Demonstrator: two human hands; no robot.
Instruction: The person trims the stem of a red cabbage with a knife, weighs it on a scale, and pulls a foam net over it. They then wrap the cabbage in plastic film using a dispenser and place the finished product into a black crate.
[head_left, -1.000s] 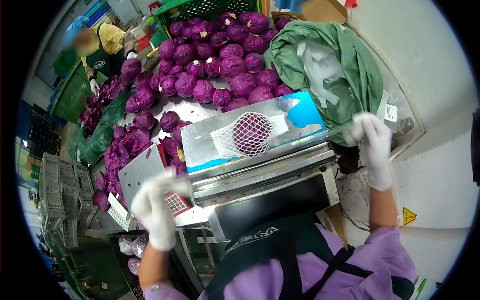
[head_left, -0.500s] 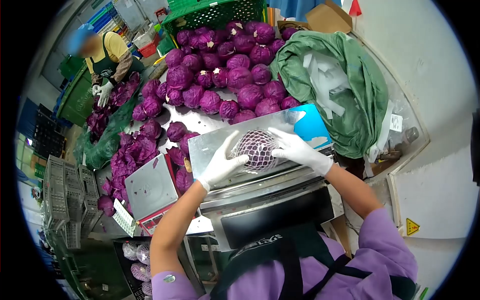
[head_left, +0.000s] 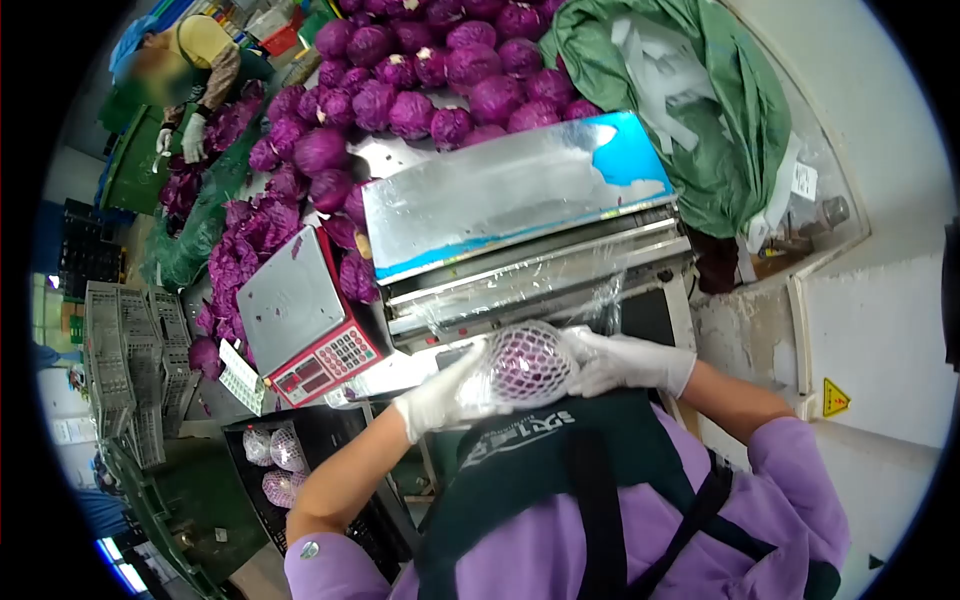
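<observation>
Item: netted cabbage point(head_left: 528, 362) — purple, sleeved in white mesh and covered in clear film. It is held close to the dark apron, just below the front edge of the wrapping machine point(head_left: 510, 190). It is clasped between the gloved left hand point(head_left: 440, 400) and the gloved right hand point(head_left: 625, 362); the fingers point(head_left: 600, 350) of both are closed round its sides. Cling film point(head_left: 600, 295) is seen stretched from the machine's front towards the cabbage.

Adjacent:
- A red-faced scale point(head_left: 300, 315) is set left of the machine.
- Loose purple cabbages point(head_left: 420, 70) are heaped behind — a green sack point(head_left: 720, 110) to their right.
- Wrapped heads are stored in a black crate point(head_left: 275, 450) below.
- A co-worker point(head_left: 195, 60) is seen far left.
</observation>
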